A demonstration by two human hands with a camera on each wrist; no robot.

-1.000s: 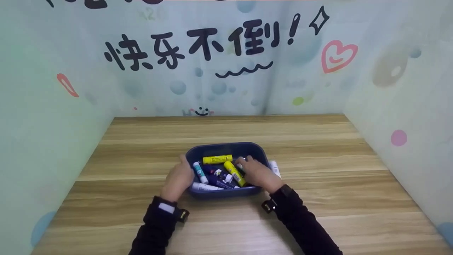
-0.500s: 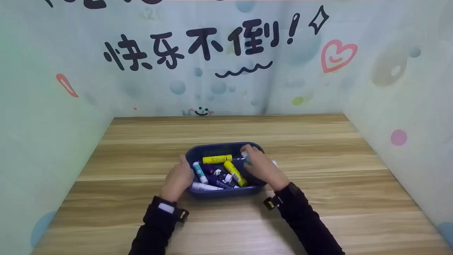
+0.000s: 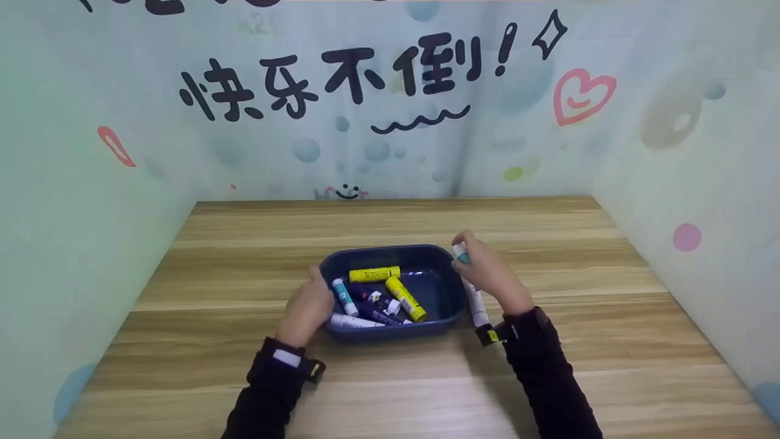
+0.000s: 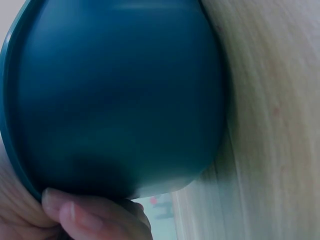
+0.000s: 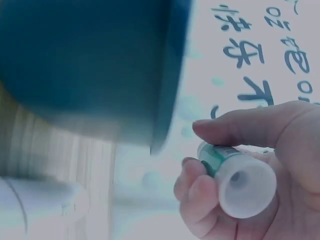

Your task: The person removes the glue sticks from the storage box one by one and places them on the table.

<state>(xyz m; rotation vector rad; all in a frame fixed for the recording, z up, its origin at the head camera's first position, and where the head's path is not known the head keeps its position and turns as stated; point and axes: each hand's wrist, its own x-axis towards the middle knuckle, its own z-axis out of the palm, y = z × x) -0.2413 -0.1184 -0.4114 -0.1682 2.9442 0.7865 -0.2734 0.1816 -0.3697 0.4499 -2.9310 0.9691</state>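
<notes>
A dark blue plastic basin (image 3: pixel 439 289) stands on the wooden table. My left hand (image 3: pixel 306 308) grips its left rim, and the left wrist view shows curled fingertips (image 4: pixel 82 217) against the wall. Out past the basin's right rim, my right hand (image 3: pixel 492 274) pinches a teal and white glue stick (image 5: pixel 245 186) between thumb and fingers, raised off the table. Inside the basin lie two yellow glue sticks (image 3: pixel 406 299), a teal and white one (image 3: pixel 345 297), a white one (image 3: pixel 356 322) and dark purple ones (image 3: pixel 379 312), mostly toward the left.
A white glue stick (image 3: pixel 477 308) lies on the table close to the basin's right side, partly behind the right hand and wrist. Printed cloth walls (image 3: pixel 390 158) bound the wooden table (image 3: pixel 548 244) at the back and both sides.
My right hand has lifted the teal and white glue stick out of the basin and moved right, past the rim. The left hand and basin have stayed in place.
</notes>
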